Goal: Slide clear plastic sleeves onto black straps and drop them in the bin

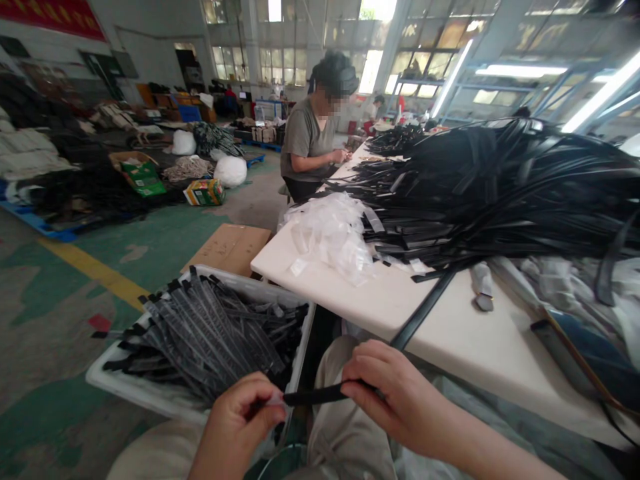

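Observation:
Above my lap, a flat black strap (315, 396) stretches between my hands. My right hand (395, 393) is closed round it, and its other part runs up over the table edge toward the black pile. The fingers of my left hand (245, 413) pinch a bit of clear plastic (275, 399) at the strap's near end; whether they also grip the strap itself is hard to tell. Just beyond my left hand stands a white crate (107, 380), heaped with black strips in clear plastic sleeves (200, 327).
A white table (340, 303) carries a big pile of black straps (500, 180), clear plastic pieces (335, 233) and a phone-like dark device (595, 353). A cardboard box (227, 247) sits behind the crate. Another person (310, 137) works at the table's far side.

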`<action>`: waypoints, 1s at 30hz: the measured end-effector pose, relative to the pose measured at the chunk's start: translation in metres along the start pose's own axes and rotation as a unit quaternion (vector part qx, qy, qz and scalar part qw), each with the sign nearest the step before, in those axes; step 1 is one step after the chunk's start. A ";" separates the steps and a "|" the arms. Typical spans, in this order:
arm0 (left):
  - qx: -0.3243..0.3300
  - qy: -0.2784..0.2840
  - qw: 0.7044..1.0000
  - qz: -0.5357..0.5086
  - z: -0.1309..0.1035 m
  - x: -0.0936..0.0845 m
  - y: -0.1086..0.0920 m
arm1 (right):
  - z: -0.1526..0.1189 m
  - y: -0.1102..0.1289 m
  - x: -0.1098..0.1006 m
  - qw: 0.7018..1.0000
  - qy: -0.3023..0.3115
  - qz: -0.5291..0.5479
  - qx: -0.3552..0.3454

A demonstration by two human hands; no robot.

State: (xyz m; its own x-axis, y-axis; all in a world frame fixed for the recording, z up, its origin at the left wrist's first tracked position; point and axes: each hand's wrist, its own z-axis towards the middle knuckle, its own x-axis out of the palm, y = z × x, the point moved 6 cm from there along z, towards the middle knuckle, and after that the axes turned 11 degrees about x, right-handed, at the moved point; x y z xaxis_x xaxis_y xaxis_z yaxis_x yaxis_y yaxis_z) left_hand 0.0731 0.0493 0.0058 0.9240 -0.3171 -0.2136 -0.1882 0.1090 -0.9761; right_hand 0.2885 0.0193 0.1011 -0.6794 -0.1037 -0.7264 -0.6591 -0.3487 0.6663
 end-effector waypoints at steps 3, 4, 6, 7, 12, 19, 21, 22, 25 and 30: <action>-0.004 0.004 1.000 -0.016 0.002 0.001 0.002 | -0.001 -0.003 -0.001 1.000 -0.004 -0.005 0.005; -0.005 0.008 1.000 -0.021 0.003 0.002 0.003 | -0.001 -0.004 -0.003 1.000 -0.014 -0.004 0.005; -0.007 0.017 0.999 -0.026 0.005 0.003 0.005 | -0.002 -0.003 -0.008 0.999 -0.035 0.003 0.004; -0.008 0.021 0.999 -0.026 0.007 0.004 0.005 | -0.002 -0.003 -0.010 0.999 -0.042 0.006 0.003; -0.001 0.008 1.000 -0.029 0.013 0.006 -0.001 | -0.002 -0.002 -0.009 0.999 -0.037 0.015 0.006; 0.016 0.006 0.999 -0.027 0.012 0.004 -0.002 | 0.002 -0.009 0.000 1.000 -0.001 -0.019 0.013; 0.031 0.035 0.999 0.001 0.011 0.007 -0.002 | 0.006 -0.006 0.002 0.999 0.028 -0.037 0.004; 0.043 0.059 0.997 0.016 0.011 0.010 -0.002 | 0.008 -0.005 0.003 0.998 0.046 -0.048 -0.003; 0.078 0.145 0.985 0.052 0.011 0.027 -0.006 | 0.014 -0.001 0.016 0.990 0.091 -0.103 -0.020; 0.091 0.165 0.974 0.126 0.013 0.045 -0.011 | 0.015 -0.003 0.056 0.972 0.149 -0.182 -0.018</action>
State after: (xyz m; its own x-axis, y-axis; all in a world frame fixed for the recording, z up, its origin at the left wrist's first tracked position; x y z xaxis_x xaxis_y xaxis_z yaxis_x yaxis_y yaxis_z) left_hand 0.1211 0.0461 0.0077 0.6924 -0.5415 -0.4768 -0.3052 0.3790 -0.8736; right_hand 0.2476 0.0283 0.0612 -0.2766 -0.2299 -0.9331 -0.8230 -0.4447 0.3536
